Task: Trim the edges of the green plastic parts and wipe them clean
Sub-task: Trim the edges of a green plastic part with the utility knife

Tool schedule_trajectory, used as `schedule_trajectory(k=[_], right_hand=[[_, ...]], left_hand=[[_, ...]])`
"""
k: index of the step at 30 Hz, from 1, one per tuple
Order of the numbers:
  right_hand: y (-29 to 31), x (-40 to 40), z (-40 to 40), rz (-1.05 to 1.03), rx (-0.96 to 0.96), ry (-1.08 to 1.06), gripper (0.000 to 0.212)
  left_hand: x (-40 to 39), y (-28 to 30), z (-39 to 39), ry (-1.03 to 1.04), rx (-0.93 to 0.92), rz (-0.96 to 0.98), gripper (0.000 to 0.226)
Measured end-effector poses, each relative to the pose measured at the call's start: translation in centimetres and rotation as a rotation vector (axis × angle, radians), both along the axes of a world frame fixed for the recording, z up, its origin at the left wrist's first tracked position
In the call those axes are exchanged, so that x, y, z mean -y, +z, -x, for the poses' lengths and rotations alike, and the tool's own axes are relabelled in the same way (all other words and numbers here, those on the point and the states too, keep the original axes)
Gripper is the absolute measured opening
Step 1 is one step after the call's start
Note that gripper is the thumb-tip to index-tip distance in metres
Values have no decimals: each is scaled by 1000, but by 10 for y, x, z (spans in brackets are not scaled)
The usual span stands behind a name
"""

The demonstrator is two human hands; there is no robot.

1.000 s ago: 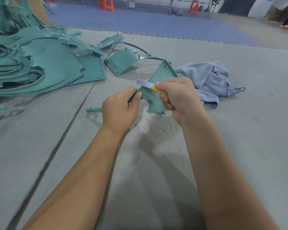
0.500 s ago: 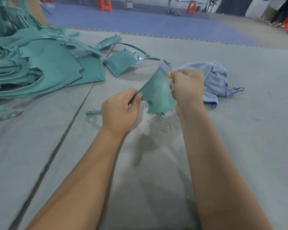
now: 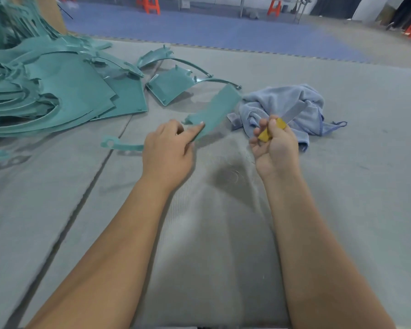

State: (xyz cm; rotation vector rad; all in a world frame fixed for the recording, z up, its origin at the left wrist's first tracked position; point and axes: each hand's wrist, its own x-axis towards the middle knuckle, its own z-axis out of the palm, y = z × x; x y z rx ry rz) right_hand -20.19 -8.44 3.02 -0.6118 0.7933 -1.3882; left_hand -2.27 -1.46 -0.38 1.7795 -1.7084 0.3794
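Above the grey mat (image 3: 342, 186), the left hand (image 3: 167, 154) pinches a green part (image 3: 214, 112); the right hand (image 3: 274, 143) grips a knife (image 3: 274, 129), apart from it.

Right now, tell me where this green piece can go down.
Bare mat lies right of the right hand, below the blue cloth; another patch lies between the forearms. Crowded far left: the green stack and the loose parts.

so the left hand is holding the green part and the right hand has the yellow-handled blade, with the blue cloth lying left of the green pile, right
Not quite. In the head view the blue cloth lies to the right, behind the right hand, far from the green pile on the left. The rest holds: the left hand holds the green part and the right hand has the yellow-handled blade.
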Motion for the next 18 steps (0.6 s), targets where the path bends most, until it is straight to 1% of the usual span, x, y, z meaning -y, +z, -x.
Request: schedule_trajectory(k=[2, 6, 9, 11, 13, 15, 18], right_hand=[[-4, 2, 0, -9, 1, 13, 21], [-6, -1, -8, 90, -24, 65, 25], [-5, -5, -14, 177, 24, 112, 26], [-5, -6, -15, 226, 91, 137, 28], [-6, -6, -13, 271, 107, 164, 28], [-7, -7, -14, 322, 19, 182, 24], [-10, -9, -17, 356, -170, 168, 22]], left_hand=[[1, -4, -2, 41, 17, -54, 39], [-3, 0, 4, -8, 16, 59, 43], [-4, 2, 8, -9, 71, 105, 42], [-4, 3, 10, -5, 72, 109, 41], [-5, 3, 12, -13, 55, 105, 41], [-5, 3, 13, -29, 23, 101, 41], [-5, 4, 15, -58, -31, 104, 39]])
